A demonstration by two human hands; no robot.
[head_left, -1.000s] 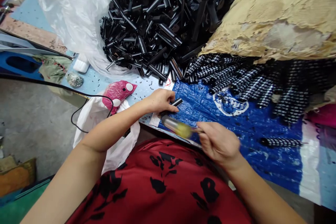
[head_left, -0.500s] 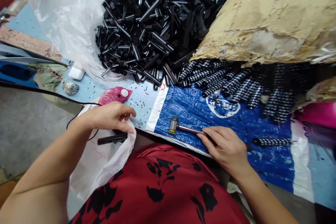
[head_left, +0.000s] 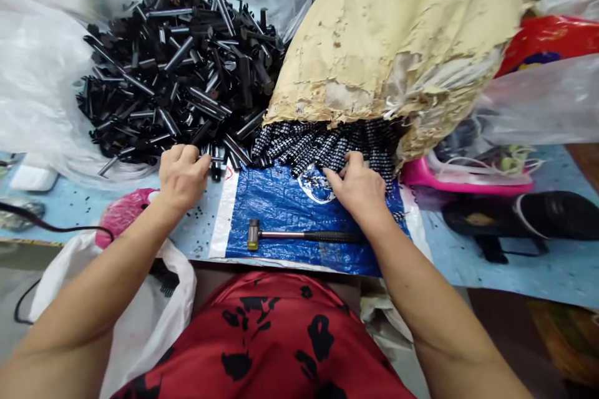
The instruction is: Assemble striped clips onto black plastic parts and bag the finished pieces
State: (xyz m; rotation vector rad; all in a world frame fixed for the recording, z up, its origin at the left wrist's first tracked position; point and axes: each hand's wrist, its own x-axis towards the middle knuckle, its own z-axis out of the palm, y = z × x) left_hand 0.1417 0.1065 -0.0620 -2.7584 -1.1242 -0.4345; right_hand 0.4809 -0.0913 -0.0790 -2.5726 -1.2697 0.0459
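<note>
At the lower edge of a heap of shiny black plastic tubes [head_left: 178,56], my left hand [head_left: 182,176] is closed, thumb and fingers pinched on a tube end. My right hand [head_left: 358,186] touches the row of black cylinders [head_left: 304,153] covered in rows of small pale studs. Its thumb and curled fingers close around the near end of one, partly hidden by the hand. A small hammer [head_left: 285,235] with a grey and yellow head and black grip lies on the blue woven plastic sheet [head_left: 276,199], nearer to me than both hands.
A worn yellowish sack [head_left: 346,37] covers the far ends of the studded cylinders. To the right are a pink tray [head_left: 468,182] and a black clamp-like tool [head_left: 519,218]. A pink bag [head_left: 124,215] and an open white bag [head_left: 182,280] are at the left.
My right hand has let go of the hammer and moved up to the studded cylinders. My left hand has left the white bag for the tube heap. The view has shifted right.
</note>
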